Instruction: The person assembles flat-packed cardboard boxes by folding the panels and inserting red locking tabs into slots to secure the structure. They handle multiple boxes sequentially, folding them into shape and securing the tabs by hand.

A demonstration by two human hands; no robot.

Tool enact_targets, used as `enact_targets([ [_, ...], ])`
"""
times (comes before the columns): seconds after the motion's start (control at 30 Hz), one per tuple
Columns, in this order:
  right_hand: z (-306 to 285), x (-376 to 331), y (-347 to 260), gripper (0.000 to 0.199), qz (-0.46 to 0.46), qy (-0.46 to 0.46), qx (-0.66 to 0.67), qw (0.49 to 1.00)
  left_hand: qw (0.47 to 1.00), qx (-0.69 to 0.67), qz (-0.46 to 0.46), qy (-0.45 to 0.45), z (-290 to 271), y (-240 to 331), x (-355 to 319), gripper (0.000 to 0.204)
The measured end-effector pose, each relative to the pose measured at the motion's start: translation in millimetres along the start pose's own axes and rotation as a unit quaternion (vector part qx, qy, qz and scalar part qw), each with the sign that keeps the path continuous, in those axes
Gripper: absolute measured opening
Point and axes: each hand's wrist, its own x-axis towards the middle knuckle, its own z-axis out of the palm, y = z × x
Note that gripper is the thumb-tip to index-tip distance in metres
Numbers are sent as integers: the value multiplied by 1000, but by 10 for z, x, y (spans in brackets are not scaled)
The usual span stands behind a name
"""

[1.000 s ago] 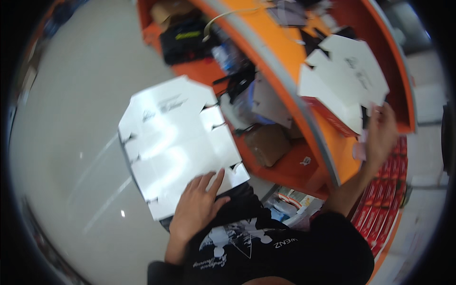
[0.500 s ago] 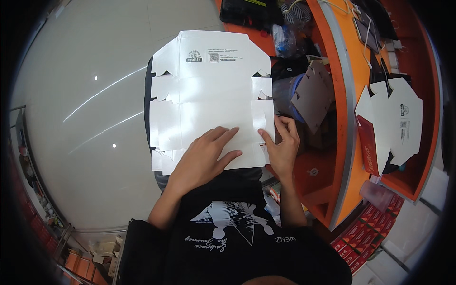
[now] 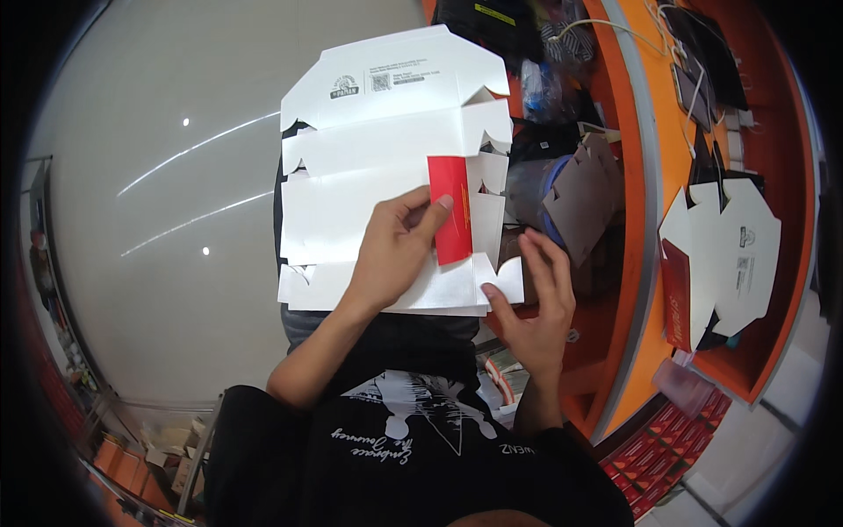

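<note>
A flat, unfolded white cardboard box (image 3: 378, 211) lies across my lap, with dark printing near its far edge and notched flaps along both sides. One right-side flap (image 3: 451, 224) is folded inward, so its red outer face shows. My left hand (image 3: 391, 241) grips this flap, thumb on the red face and the other fingers partly hidden. My right hand (image 3: 534, 316) is at the near right corner, thumb against a small white corner flap (image 3: 505, 279) and fingers spread apart.
To the right, an orange shelf unit (image 3: 650, 263) carries a partly folded white and red box (image 3: 724, 263). A blue-rimmed bucket (image 3: 531, 189) with grey cardboard stands beside my lap. Red packages (image 3: 667, 443) lie stacked at lower right. A black case (image 3: 487, 26) sits at the far side.
The right-side flap has been folded inward, turning its red face up. My left hand has moved right and taken hold of it. My right hand has shifted slightly nearer; the box is tilted a little.
</note>
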Motion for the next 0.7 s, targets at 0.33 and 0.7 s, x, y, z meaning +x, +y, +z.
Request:
enact_targets([
  [0.33, 314, -202, -38, 16, 38, 15, 51, 998, 993, 93, 59, 30, 152, -179, 0, 27],
  [0.7, 589, -139, 54, 24, -75, 62, -70, 993, 983, 149, 101, 38, 265, -215, -170, 27],
])
